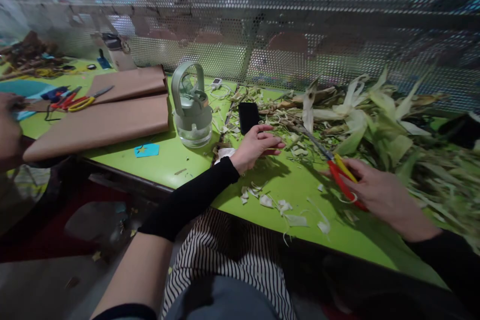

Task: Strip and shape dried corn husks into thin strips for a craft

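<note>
My right hand (382, 195) grips scissors (343, 175) with red and yellow handles, their blades pointing away toward the pile of corn husks (360, 115). Over the green table, my left hand (258, 147) has its fingers stretched out and I see nothing in it. Just beyond those fingers lies a black phone (249, 116) among husk scraps. Small pale husk pieces (268, 201) are scattered between my hands near the table's front edge.
A pale green water bottle (193, 110) stands left of my left hand. Farther left are brown paper (112, 120), a second pair of scissors (88, 101) and a blue tag (146, 150). Another person's hand (9, 125) is at the far left. A perforated metal screen (262, 25) borders the back.
</note>
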{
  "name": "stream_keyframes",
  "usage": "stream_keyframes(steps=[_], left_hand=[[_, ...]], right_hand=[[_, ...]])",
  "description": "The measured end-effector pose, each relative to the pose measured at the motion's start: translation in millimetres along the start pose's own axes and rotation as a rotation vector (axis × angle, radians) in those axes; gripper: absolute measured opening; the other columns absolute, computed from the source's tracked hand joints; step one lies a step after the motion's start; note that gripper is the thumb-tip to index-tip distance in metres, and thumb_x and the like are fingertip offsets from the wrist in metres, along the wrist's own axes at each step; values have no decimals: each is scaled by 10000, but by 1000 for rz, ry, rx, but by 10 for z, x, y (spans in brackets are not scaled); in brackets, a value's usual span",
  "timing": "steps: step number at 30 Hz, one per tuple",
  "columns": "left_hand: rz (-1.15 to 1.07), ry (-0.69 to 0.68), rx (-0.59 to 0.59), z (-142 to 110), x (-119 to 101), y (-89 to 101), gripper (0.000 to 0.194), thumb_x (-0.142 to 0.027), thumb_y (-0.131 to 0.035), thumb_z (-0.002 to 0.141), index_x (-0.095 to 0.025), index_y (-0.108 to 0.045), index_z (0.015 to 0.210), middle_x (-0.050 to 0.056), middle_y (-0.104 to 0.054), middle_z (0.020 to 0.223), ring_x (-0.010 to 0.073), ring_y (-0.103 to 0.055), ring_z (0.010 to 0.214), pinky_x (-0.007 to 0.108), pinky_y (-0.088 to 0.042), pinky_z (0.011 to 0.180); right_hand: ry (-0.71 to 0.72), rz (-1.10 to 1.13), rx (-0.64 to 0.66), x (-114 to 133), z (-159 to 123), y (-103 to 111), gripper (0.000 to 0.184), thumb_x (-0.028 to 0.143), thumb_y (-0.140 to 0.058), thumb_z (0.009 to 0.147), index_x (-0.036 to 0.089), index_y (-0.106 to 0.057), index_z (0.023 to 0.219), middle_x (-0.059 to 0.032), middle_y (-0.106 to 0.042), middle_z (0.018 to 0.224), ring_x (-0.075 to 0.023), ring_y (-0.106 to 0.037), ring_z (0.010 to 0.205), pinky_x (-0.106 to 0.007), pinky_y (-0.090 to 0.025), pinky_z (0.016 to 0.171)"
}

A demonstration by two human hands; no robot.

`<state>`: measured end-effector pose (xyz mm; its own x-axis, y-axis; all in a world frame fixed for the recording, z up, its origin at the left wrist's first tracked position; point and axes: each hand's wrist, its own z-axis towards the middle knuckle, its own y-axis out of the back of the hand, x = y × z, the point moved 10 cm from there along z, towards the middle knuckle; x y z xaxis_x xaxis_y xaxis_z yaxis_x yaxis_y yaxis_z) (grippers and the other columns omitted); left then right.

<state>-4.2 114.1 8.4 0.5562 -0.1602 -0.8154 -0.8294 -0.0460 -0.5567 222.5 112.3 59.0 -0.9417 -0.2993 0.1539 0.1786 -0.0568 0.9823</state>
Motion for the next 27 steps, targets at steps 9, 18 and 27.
stream_keyframes(steps=[9,18,27], left_hand=[[47,36,131,-81,15,-154,98,-121,-663,879,-141,-621,966,-13,-659,805,100,-669,785,318,-519,869],[111,29,86,14,115,-57,116,-150,-733,803,-149,-656,889,-19,-658,814,70,-587,753,265,-426,807],[171,3,44,78,95,22,129,-192,-757,790,-149,-684,887,-8,-669,837,71,-567,747,266,-419,791]], right_hand=[[29,-247,-109,-189,120,245,431,568,-424,895,190,-615,815,-246,-728,851,-382,-696,787,-474,-530,705],[480,280,-402,1228,68,201,191,318,-579,958,190,-687,1048,-99,-751,933,-235,-709,795,-367,-565,742],[417,399,-478,1107,190,126,79,283,-639,929,234,-700,920,-59,-739,858,-221,-682,733,-375,-545,704]])
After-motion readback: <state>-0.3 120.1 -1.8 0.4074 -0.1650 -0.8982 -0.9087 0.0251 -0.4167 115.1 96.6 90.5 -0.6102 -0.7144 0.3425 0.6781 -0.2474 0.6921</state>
